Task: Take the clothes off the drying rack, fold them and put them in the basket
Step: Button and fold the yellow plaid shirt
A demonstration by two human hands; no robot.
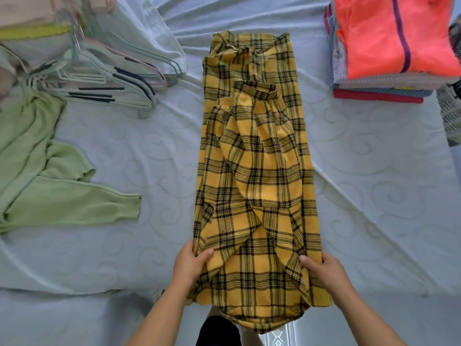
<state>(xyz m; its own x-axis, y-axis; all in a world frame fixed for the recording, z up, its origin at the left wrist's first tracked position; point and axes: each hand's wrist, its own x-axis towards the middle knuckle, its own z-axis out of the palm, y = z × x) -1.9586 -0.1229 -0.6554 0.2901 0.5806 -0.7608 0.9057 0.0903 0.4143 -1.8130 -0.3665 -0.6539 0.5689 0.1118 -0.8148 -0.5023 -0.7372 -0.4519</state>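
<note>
Both hands hold the near end of the yellow-and-black plaid flannel shirt [252,171], which lies lengthwise mid-bed on the white swirl-patterned bed sheet [139,156], sleeves folded inward. The left hand [192,263] pinches the shirt's left edge and the right hand [321,269] its right edge, thumbs on top. The fold should go best if both corners rise level and travel towards the shirt's collar, with the sleeves kept tucked.
</note>
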